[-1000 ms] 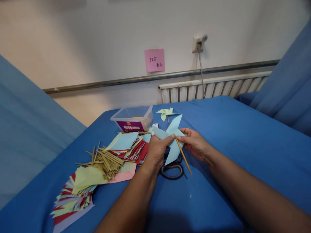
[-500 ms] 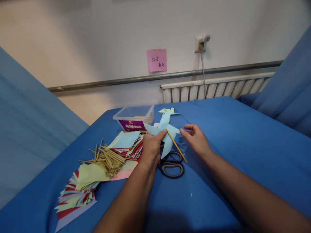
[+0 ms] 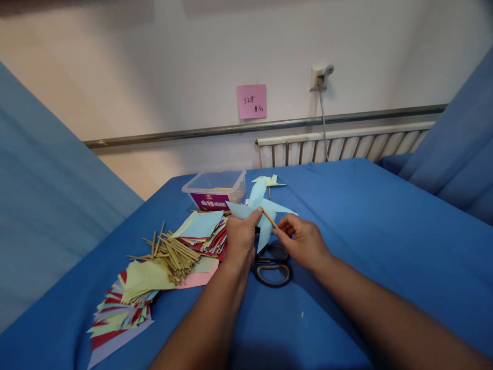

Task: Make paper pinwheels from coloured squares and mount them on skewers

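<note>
Between my hands is a light blue paper pinwheel [image 3: 266, 218] with a thin wooden stick [image 3: 270, 218] lying against its middle. My left hand [image 3: 242, 234] grips the pinwheel at its centre, thumb pressed by the stick's upper end. The fingers of my right hand [image 3: 300, 237] are closed on the lower part of the stick. Directly below, a pair of black-handled scissors [image 3: 272, 275] rests on the blue cloth, its blades hidden behind my left hand and the paper. A pale green pinwheel [image 3: 270, 181] on a stick lies farther back.
On the left are a pile of short sticks [image 3: 177, 256], a stack of coloured paper squares [image 3: 202, 224] and fanned paper pieces [image 3: 121, 313]. A clear plastic box [image 3: 215, 190] with a purple label stands behind them. A radiator [image 3: 346, 143] runs along the wall.
My right hand has moved left and down from beside a pinwheel blade and closed on the stick. The left hand keeps its hold on the pinwheel.
</note>
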The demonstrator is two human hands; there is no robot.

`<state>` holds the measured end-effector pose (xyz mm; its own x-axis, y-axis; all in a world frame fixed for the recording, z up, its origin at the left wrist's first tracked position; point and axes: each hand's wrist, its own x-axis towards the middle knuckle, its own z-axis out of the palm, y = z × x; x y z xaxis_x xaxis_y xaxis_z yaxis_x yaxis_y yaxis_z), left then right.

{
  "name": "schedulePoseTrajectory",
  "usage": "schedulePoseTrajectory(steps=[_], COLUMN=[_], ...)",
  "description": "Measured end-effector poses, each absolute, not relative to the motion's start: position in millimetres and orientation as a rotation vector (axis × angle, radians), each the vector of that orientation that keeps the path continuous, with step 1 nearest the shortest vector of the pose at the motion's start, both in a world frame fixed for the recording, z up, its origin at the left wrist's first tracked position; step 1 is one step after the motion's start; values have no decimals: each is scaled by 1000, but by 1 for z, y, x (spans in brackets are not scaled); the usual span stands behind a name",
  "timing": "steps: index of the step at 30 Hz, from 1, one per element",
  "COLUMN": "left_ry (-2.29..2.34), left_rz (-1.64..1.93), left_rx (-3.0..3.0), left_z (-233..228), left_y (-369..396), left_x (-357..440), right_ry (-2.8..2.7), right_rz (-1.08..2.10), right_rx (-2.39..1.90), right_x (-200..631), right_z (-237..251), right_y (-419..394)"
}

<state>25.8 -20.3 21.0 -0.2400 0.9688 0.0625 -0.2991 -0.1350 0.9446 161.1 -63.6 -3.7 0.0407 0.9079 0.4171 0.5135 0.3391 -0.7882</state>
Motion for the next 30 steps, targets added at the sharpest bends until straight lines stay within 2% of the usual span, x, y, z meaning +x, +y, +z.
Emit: schedulePoseTrajectory(steps=[7, 19, 24, 30], left_ry=[1047, 965, 866, 1015], left_rz=[1594, 1394, 1404, 1640], left_rx=[941, 934, 956, 848], left_z=[22, 34, 38, 39], left_y=[-22, -33, -36, -25], left_x=[26, 28, 27, 21], right_ry=[-1546, -1340, -1093, -830], right_rz=[583, 691, 926, 1204], right_rx=[-1278, -1265, -1167, -1029], right_x=[157, 159, 159, 162], right_z=[-5, -13, -9, -6], right_y=[-66, -56, -52, -48])
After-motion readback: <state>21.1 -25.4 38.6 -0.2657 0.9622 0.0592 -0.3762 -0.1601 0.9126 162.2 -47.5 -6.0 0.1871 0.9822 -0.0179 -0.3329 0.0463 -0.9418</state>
